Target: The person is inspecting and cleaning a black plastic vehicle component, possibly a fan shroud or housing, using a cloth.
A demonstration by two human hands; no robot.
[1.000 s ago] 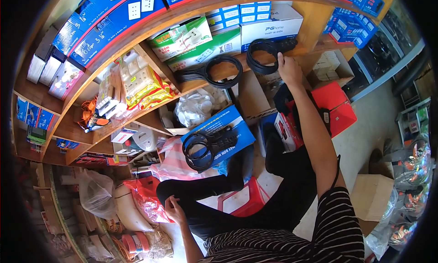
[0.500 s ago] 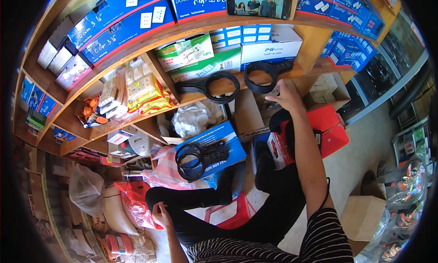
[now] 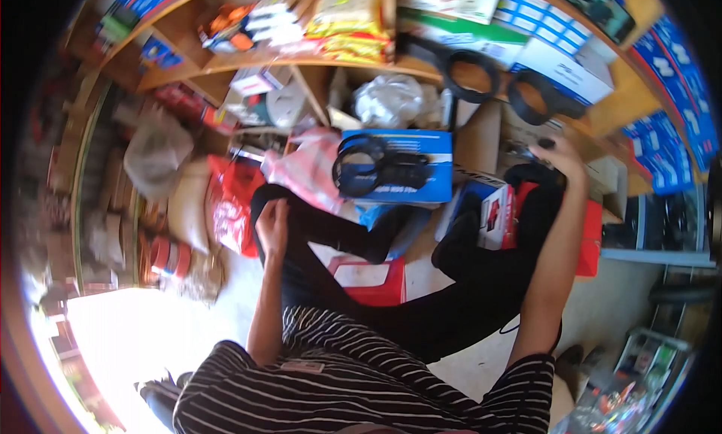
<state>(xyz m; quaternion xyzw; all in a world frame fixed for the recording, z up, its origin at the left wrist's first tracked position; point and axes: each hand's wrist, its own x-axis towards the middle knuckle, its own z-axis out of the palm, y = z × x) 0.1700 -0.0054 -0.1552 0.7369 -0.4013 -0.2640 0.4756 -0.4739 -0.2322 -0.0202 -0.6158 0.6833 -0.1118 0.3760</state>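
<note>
My right hand [image 3: 562,162] is over an opened carton below the shelf edge, its fingers closed around a small dark piece [image 3: 547,144]. Blur hides that piece's exact kind. Just above, two black ring-shaped parts with flat handles, one on the left [image 3: 472,95] and one on the right [image 3: 525,116], lie on the shelf edge, apart from the hand. More black rings [image 3: 342,180] with handles lie stacked on a blue box [image 3: 438,191] in front of my legs. By my left knee rests my left hand [image 3: 272,227], fingers loosely extended with nothing seen in them.
Shelves with boxes and yellow packets [image 3: 342,16] run across the far side. A phone [image 3: 598,9] stands on the upper shelf. A red box [image 3: 589,235] is beside my right leg, a red stool [image 3: 376,280] between my legs, and a red bag [image 3: 229,208] on the left.
The view has swung, shifting the shelves up and right. My right hand has come off the right ring-shaped part and moved nearer me; a small dark piece now shows in its fingers.
</note>
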